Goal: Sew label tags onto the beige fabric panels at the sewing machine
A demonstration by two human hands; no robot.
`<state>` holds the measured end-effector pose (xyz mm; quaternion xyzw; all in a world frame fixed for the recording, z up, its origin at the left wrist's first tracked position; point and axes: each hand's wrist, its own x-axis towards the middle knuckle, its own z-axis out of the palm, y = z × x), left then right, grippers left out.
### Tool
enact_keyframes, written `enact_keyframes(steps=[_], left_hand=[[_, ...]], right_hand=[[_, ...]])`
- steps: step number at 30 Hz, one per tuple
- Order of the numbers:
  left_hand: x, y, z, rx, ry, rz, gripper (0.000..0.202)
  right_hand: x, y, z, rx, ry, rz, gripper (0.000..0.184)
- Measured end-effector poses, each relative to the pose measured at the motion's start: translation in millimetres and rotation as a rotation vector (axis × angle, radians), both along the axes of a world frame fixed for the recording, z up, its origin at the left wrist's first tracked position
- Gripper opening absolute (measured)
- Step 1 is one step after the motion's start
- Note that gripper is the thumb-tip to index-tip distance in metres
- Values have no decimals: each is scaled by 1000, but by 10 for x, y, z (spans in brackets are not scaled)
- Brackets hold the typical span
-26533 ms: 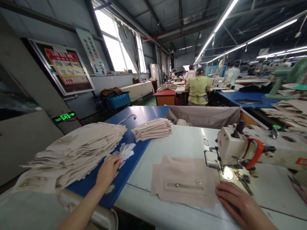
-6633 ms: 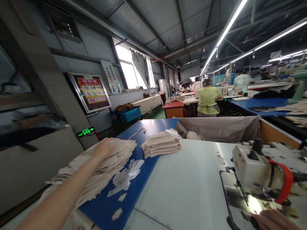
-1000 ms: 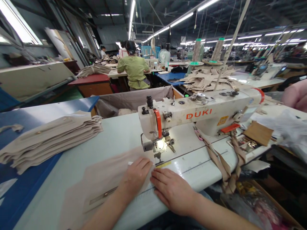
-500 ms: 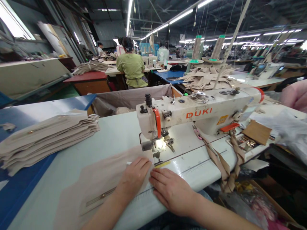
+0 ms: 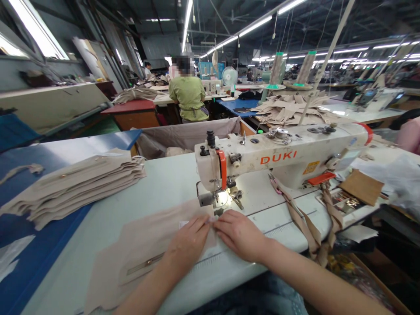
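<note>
A beige fabric piece [image 5: 144, 245] with a zipper [image 5: 146, 264] lies flat on the pale sewing table [image 5: 164, 183]. Its right edge reaches the needle of a white DUKI sewing machine [image 5: 278, 159]. My left hand [image 5: 190, 243] rests flat on the fabric, fingers stretched toward a small white label [image 5: 183, 224] at its edge. My right hand [image 5: 238, 232] lies beside it just in front of the presser foot, its fingers drawn together at the fabric's edge by the label; the grip itself is hidden.
A stack of beige pieces [image 5: 75, 186] sits at the left, partly on a blue board [image 5: 19, 245]. Beige straps [image 5: 302, 218] hang off the table's right front. A fabric-lined bin [image 5: 183, 135] stands behind the table. A person in a green top [image 5: 189, 98] works farther back.
Both hands have slid up toward the needle, and my right fingertips now meet the left ones at the fabric's edge. Long before, my left hand reached to the stacks at the left.
</note>
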<state>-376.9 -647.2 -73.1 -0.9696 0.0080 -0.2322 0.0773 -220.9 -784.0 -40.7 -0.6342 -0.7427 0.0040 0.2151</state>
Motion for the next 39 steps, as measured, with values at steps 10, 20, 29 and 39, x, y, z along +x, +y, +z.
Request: enact_keyframes(steps=[10, 20, 29, 39], left_hand=[[-64, -46, -4, -38, -2, 47, 38], [262, 113, -93, -67, -5, 122, 39], [367, 114, -31, -78, -22, 116, 37], [408, 180, -19, -123, -27, 80, 38]], right_hand=[[115, 171, -12, -32, -152, 19, 12], [381, 375, -70, -17, -210, -12, 15], [413, 390, -89, -8, -191, -71, 20], [415, 404, -85, -20, -160, -99, 20]])
